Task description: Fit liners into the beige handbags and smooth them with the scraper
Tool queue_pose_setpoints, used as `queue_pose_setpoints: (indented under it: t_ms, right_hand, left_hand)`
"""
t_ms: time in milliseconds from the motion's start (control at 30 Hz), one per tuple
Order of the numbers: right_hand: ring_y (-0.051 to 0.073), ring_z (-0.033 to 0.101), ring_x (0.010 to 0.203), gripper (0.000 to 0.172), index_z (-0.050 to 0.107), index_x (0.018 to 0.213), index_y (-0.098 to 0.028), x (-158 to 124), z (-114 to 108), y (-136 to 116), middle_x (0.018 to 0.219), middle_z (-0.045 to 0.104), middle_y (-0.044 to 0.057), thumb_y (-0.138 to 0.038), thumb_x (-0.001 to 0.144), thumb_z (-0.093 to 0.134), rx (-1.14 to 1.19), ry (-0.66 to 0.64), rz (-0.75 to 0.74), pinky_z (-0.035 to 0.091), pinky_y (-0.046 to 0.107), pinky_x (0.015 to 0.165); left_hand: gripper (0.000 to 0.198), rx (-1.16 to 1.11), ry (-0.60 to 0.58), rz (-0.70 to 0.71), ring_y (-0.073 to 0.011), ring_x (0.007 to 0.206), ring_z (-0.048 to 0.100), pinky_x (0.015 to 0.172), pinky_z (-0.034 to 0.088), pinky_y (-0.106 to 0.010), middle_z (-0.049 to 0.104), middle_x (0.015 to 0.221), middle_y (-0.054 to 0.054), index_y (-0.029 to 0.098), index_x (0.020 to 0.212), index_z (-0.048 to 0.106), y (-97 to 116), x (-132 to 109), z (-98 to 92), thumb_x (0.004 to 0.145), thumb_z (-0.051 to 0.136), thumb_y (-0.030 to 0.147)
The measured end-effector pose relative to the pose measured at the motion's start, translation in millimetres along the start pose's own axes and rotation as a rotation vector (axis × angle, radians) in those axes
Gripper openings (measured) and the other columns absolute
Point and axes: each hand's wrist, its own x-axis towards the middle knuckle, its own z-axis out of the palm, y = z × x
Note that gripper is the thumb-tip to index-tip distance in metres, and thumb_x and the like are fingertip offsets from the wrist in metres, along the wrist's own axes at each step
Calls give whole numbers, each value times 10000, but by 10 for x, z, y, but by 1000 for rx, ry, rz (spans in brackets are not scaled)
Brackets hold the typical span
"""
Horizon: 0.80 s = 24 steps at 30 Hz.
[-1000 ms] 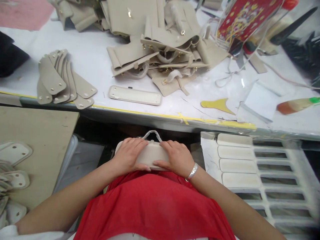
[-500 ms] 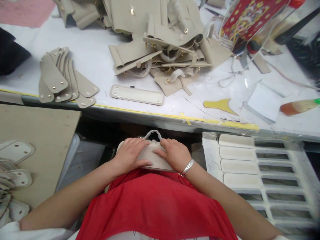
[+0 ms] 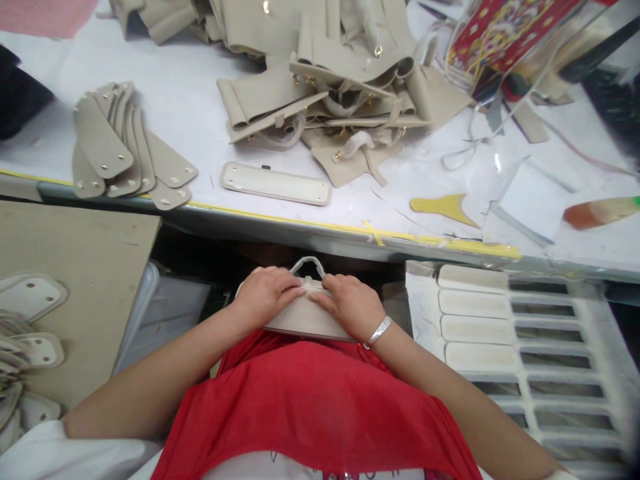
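Beige and leather-like, the rounded bag piece [image 3: 309, 316] with a looped, clear-wrapped handle [image 3: 307, 259] was on the near side of the white-topped worktable [image 3: 175, 80]. The bare left hand [image 3: 266, 295] and bare right hand [image 3: 356, 305] gripped its upper part, close together.

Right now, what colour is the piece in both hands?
The piece is beige; head view shows it.

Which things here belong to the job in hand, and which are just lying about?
Seemingly the job: beige bag, held by left hand and right hand; beige pile; beige strips.

Seemingly just lying about: yellow piece; pink sheet.
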Motion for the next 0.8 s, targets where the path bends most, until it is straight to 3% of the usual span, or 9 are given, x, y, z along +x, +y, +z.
queue_pose_setpoints:
  t_ms: [200,333,433,500,667,800]
  right_hand:
    - [222,555,849,526,561,944,-203,-22,-30,11,900,620,67,-656,837,317,18,5,59,352,298,661]
    - [276,503,985,722,507,1166,-154,-195,-47,-45,1062,583,136,-730,738,415,29,99,-33,323,367,853]
    - [296,454,1076,833,434,1274,-141,-311,-18,-92,1191,523,160,-741,697,460,48,110,-99,257,393,943]
    - [298,450,1078,833,423,1285,-147,-329,-1,-112,1198,515,161,-735,695,467,35,84,-81,256,396,935]
    - [290,490,996,803,416,1278,-182,-247,-34,-104,1116,544,148,-736,700,458,-7,-24,-48,313,377,835]
    - [294,483,1017,927,330,1346,-177,-225,-31,-55,1221,496,153,-712,628,571,-5,-70,-188,329,378,839]
  left_hand:
    - [332,24,14,52,-163,854,580,756,415,-273,659,896,-18,201,882,651,-38,37,-17,913,392,406]
    - [378,72,-86,118,-182,944,562,807,412,-284,628,1028,-38,205,1027,606,-39,-34,-82,883,403,489]
    - [724,148,-143,227,-245,1094,493,905,368,-343,528,1236,-95,183,1233,467,-30,-123,-108,709,532,678]
    - [878,204,-143,253,-276,1126,464,916,349,-374,486,1282,-127,159,1281,402,-19,-164,-100,635,555,733]
    - [828,259,-158,264,-275,1085,487,872,357,-361,503,1243,-136,153,1258,399,-18,-178,-75,665,547,712]
    - [869,274,-162,335,-281,1132,453,920,331,-358,453,1303,-157,127,1305,349,-52,-205,-74,668,571,676]
